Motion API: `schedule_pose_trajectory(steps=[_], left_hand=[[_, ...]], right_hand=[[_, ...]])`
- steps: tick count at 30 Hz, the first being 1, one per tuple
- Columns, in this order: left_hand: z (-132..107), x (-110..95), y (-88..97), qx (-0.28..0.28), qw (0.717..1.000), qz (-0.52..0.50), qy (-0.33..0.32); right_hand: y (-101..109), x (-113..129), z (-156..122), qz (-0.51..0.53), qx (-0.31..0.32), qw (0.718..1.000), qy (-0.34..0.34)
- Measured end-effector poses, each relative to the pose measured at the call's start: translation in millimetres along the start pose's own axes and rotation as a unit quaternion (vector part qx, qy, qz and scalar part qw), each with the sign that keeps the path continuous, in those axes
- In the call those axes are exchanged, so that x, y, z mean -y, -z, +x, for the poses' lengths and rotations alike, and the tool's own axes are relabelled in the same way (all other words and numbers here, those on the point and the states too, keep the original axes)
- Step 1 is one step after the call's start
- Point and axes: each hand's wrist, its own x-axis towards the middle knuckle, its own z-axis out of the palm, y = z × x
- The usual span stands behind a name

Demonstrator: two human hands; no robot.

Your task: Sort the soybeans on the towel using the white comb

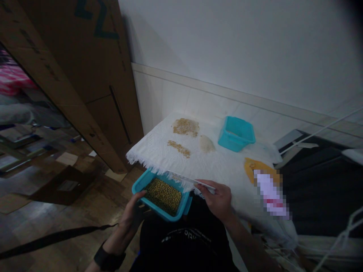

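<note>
My left hand [133, 211] grips the left rim of a turquoise plastic basket [168, 218], thumb over the edge. Yellowish beans, likely soybeans [163, 192], lie in it. The basket is held at the table's front edge, just below the cloth fringe. My right hand [217, 198] is closed on a thin white flat strip [205, 184], whose far end points left over the basket's back rim. On the white cloth [153, 145] lie a row of beans [179, 148], a larger patch of beans mixed with pale grains [185, 127] and a small pile of pale grains, perhaps rice [206, 144].
A second turquoise basket [236, 134] stands at the back of the table by the wall. To the right lie a yellow packet [249, 170] with a blurred-out label, a black item [320, 181] and white cables. Tall cardboard [85, 75] stands left; cardboard pieces [62, 185] lie on the floor.
</note>
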Motion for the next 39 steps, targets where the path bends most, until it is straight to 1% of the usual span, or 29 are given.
schedule_pose_trajectory(steps=[3, 7, 9, 13, 17, 21, 26, 30, 35, 39], left_hand=[[0, 0, 0.4, 0.005, 1.000, 0.001, 0.002], [-1, 0, 0.8, -0.003, 1.000, -0.005, -0.002], [0, -1, 1.5, 0.000, 1.000, -0.003, -0.001], [4, 0, 3.5, 0.003, 1.000, 0.001, 0.006], [7, 1, 3.8, 0.000, 1.000, 0.001, 0.012], [5, 0, 1.7, 0.002, 1.000, 0.004, 0.007], [2, -2, 0.5, -0.003, 1.000, 0.001, 0.006], [3, -1, 1.1, 0.008, 1.000, -0.004, 0.000], [8, 4, 2.6, -0.009, 1.000, -0.005, -0.003], [14, 6, 6.1, -0.008, 1.000, -0.003, 0.004]], right_hand=[[6, -5, 9, -0.024, -0.044, 0.998, -0.040], [17, -27, 30, -0.083, -0.133, 0.984, -0.090], [21, -38, 38, -0.093, -0.145, 0.981, -0.094], [22, -51, 40, -0.085, -0.129, 0.983, -0.095], [19, -55, 38, -0.062, -0.116, 0.986, -0.100], [16, -58, 41, -0.055, -0.114, 0.986, -0.105], [12, -59, 49, -0.046, -0.088, 0.988, -0.116], [11, -59, 53, -0.025, -0.074, 0.990, -0.122], [12, -60, 54, -0.010, -0.054, 0.989, -0.135], [6, -57, 54, 0.008, -0.056, 0.986, -0.155]])
